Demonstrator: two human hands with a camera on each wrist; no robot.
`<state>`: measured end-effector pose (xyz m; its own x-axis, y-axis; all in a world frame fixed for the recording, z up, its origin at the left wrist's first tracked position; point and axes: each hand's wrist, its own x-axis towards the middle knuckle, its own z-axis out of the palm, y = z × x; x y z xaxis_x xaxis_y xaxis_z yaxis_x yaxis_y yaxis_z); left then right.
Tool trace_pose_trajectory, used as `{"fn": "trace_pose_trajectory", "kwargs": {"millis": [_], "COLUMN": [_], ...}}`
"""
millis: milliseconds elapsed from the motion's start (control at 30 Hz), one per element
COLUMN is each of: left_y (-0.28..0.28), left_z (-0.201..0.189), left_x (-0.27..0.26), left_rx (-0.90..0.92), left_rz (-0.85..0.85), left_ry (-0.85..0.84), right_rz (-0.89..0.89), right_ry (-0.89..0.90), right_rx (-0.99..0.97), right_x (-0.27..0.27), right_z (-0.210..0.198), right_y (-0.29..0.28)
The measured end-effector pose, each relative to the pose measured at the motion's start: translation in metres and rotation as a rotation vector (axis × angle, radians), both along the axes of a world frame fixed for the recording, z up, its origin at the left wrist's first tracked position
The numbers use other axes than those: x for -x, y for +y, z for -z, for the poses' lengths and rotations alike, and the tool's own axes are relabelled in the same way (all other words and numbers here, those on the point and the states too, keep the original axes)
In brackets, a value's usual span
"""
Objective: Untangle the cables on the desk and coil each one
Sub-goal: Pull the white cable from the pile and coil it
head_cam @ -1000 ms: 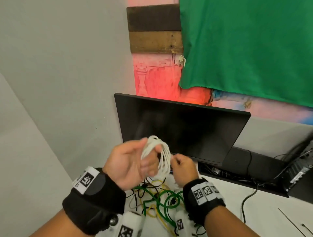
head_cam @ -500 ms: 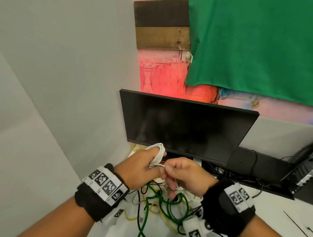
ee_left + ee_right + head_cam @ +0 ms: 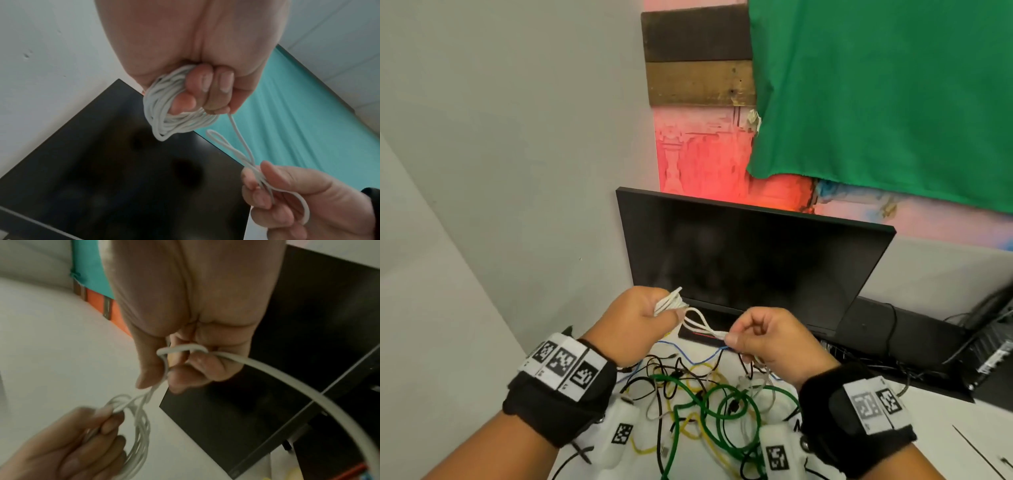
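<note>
Left first: our left hand [image 3: 640,325] is fisted round the white cable coil [image 3: 174,110], fingers curled through its middle, several turns bunched tight. We hold it up in front of the monitor [image 3: 750,253], above the desk [image 3: 928,428].

From the coil a short run of the same white cable [image 3: 703,323] crosses to our right hand [image 3: 774,342], which pinches it between thumb and fingertips [image 3: 179,379]. The left wrist view shows a small folded loop [image 3: 218,139] sticking out of that pinch. The rest of the tail trails off past the hand; its plug is not in view.

Handling, as we judge it: the white cable is thin, light and soft, bends easily, and probably springs open if the fist loosens. Best hold is across all turns at once on one side of the coil, with the tail pinched close to the bundle for wrapping or tucking. Smooth jacket, may slide.

Below, on the desk, lies the tangled pile [image 3: 705,404].

Count:
- 1 white coil in hand.
- 1 green cable [image 3: 722,421], thicker, looks stiffer.
- At least 1 yellow [image 3: 688,431].
- 1 thin blue [image 3: 705,359].
- Several thin black ones [image 3: 654,380], number unclear.
- A pale or clear one [image 3: 750,387] near the right wrist, cannot tell if separate.
- 1 monitor, 2 hands.
</note>
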<state>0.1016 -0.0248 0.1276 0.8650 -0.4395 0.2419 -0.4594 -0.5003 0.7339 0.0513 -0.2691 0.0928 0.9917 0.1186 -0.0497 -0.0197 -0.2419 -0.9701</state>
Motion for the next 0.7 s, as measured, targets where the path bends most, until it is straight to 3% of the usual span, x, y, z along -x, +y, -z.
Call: {"fn": "trace_pose_trajectory", "kwargs": {"millis": [167, 233, 300, 400, 533, 633, 700], "left_y": [0.022, 0.037, 0.050, 0.047, 0.028, 0.021, 0.015], "left_z": [-0.020, -0.036, -0.052, -0.060, -0.053, -0.052, -0.050], "left_x": [-0.011, -0.017, -0.020, -0.015, -0.008, -0.010, -0.009], "left_rx": [0.439, 0.629, 0.784, 0.737, 0.743, 0.643, 0.583], "left_rz": [-0.168, -0.224, -0.205, -0.115, -0.088, -0.116, -0.114], "left_ry": [0.126, 0.140, 0.150, 0.149, 0.213, 0.220, 0.223], "right_rz": [-0.143, 0.035, 0.301, 0.513, 0.516, 0.581, 0.494], "right_ry": [0.115, 0.091, 0.064, 0.168, 0.293, 0.052, -0.156], "right_rx": [-0.166, -0.168, 0.010, 0.381, 0.619, 0.376, 0.128], "right_x": [0.004, 0.004, 0.003, 0.004, -0.003, -0.004, 0.001], "right_z": [0.027, 0.053, 0.086, 0.125, 0.111, 0.062, 0.022], "right_y": [-0.022, -0.032, -0.043, -0.052, -0.031, -0.017, 0.001]}}
